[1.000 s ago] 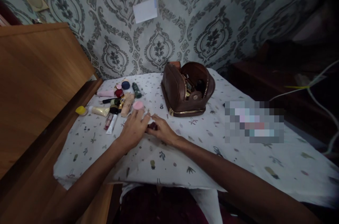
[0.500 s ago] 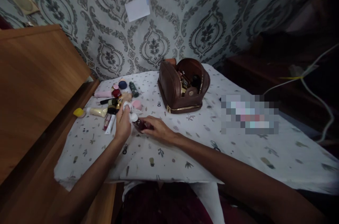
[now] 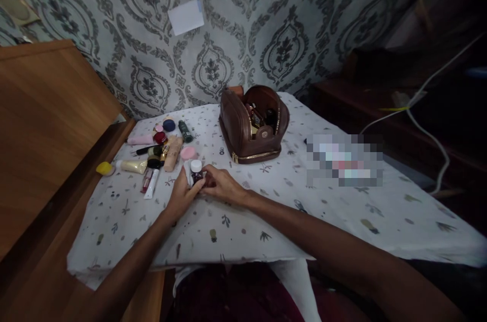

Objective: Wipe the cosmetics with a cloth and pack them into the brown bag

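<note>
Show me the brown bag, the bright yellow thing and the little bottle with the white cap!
Brown bag [image 3: 236, 123], head view: on its leather side.
Bright yellow thing [image 3: 104, 168], head view: on its yellow surface.
Little bottle [image 3: 197, 175], head view: on its dark body, below the cap.

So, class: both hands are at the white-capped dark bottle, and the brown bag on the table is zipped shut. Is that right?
Not quite: the head view shows the brown bag on the table open, with items visible inside. The left hand and right hand are indeed at the white-capped dark bottle.
</note>
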